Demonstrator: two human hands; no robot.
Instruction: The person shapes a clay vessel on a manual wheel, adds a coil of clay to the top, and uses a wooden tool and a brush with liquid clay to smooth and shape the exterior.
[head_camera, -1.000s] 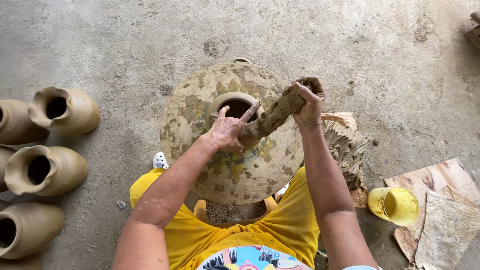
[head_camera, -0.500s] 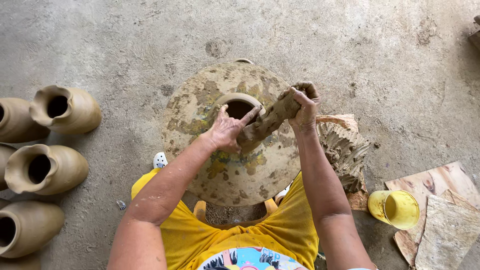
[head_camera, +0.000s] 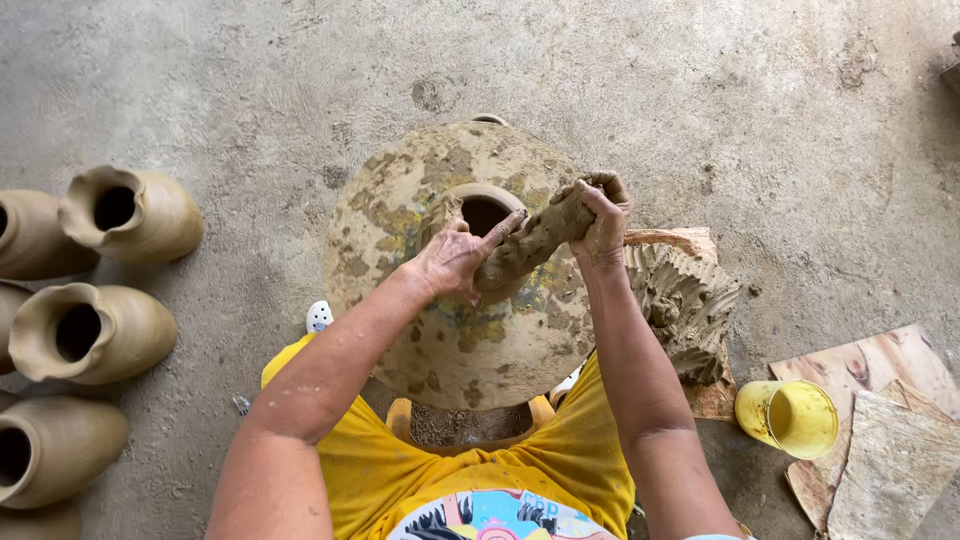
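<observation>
A round clay-smeared turntable (head_camera: 470, 330) sits on the floor in front of me with a small clay pot (head_camera: 485, 208) at its middle, mouth up. My left hand (head_camera: 452, 262) presses a thick roll of wet clay (head_camera: 530, 240) against the pot's rim. My right hand (head_camera: 600, 215) grips the far end of that roll, raised over the wheel's right side. Both hands are coated in clay.
Several finished clay jugs (head_camera: 95, 300) lie on the concrete floor at the left. A lump of grooved wet clay (head_camera: 680, 300) rests on a board at the right, beside a yellow cup (head_camera: 788, 416) and flat boards (head_camera: 880, 440).
My view has shifted slightly. My left hand has slid along the pot's rim, and the clay roll lies lower against it.
</observation>
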